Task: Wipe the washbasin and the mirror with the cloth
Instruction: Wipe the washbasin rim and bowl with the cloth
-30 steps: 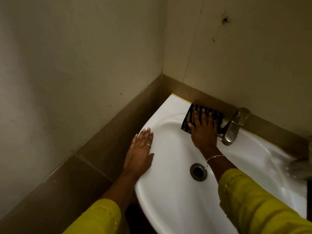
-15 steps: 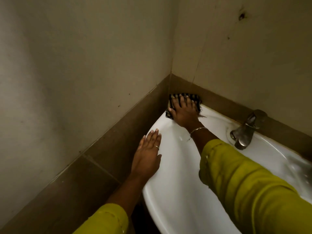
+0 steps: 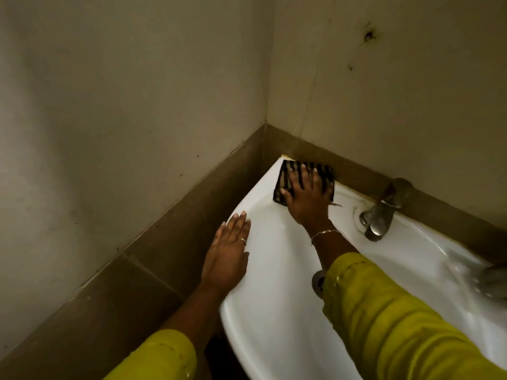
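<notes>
My right hand (image 3: 304, 200) is flat, fingers spread, pressing the cloth (image 3: 304, 175) on the washbasin (image 3: 274, 270) rim, upper-centre of frame. Left hand (image 3: 227, 259) is open, flat on the left rim. Cloth's soft, light, prob. slides; best pinned w/ palm. Basin's glossy, likely slippery.

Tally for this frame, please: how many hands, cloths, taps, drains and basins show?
Hands: 2, left hand and right hand
Cloth: 1
Tap: 1
Drain: 1, partly hidden by the sleeve
Basin: 1
Total: 6
</notes>
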Available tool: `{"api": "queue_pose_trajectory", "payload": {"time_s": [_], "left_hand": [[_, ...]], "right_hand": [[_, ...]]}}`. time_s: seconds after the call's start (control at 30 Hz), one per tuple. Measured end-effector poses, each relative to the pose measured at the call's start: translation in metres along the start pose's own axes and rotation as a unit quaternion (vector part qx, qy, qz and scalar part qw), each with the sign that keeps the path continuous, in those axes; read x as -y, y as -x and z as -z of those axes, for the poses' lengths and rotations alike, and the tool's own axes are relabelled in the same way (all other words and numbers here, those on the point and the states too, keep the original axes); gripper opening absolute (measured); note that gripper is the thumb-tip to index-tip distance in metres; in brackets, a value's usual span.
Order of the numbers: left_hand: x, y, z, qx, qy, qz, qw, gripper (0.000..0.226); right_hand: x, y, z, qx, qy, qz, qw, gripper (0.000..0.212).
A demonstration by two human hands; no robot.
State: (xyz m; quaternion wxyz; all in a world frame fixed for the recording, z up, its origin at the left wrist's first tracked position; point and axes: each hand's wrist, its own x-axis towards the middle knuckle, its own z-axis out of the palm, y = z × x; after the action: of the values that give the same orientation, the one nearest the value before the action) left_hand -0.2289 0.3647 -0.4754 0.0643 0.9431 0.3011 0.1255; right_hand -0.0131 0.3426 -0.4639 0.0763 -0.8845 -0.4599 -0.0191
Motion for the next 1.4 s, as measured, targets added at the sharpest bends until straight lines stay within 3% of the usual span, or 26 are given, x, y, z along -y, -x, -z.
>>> {"api": "queue_pose_trajectory", "payload": {"time_s": [0.27,0.43,0.57,0.77,0.97,1.17,1.3,1.4], "left_hand": [[-0.002,0.0,0.003,0.012,-0.019,0.003,1.0,0.075],[-0.001,0.0,0.004,0.015,0.006,0.009,1.0,0.069],[-0.002,-0.001,0.005,0.02,0.047,0.017,0.999,0.069],[-0.002,0.0,0.003,0.031,0.033,0.025,0.999,0.075],[-0.002,0.0,0.002,0.021,0.063,0.027,0.997,0.074],[-0.005,-0.001,0.003,0.004,0.112,0.056,0.992,0.081],[-0.006,0.0,0.004,0.001,0.119,0.059,0.991,0.081],[-0.005,0.001,0.004,0.005,0.123,0.064,0.99,0.082]], "right_hand": [[-0.051,0.052,-0.007,-0.051,0.015,-0.087,0.995,0.074],[-0.04,0.056,-0.011,-0.089,0.021,-0.128,0.987,0.062],[-0.027,0.038,-0.01,-0.077,0.007,-0.124,0.989,0.065],[0.004,0.007,-0.011,-0.052,0.003,-0.04,0.998,0.076],[0.035,-0.001,-0.011,-0.028,-0.009,0.063,0.998,0.073],[0.067,0.026,-0.021,-0.021,-0.038,0.232,0.972,0.053],[0.057,0.02,-0.019,-0.01,-0.039,0.272,0.961,0.054],[0.046,0.002,-0.007,0.018,-0.053,0.221,0.974,0.066]]}}
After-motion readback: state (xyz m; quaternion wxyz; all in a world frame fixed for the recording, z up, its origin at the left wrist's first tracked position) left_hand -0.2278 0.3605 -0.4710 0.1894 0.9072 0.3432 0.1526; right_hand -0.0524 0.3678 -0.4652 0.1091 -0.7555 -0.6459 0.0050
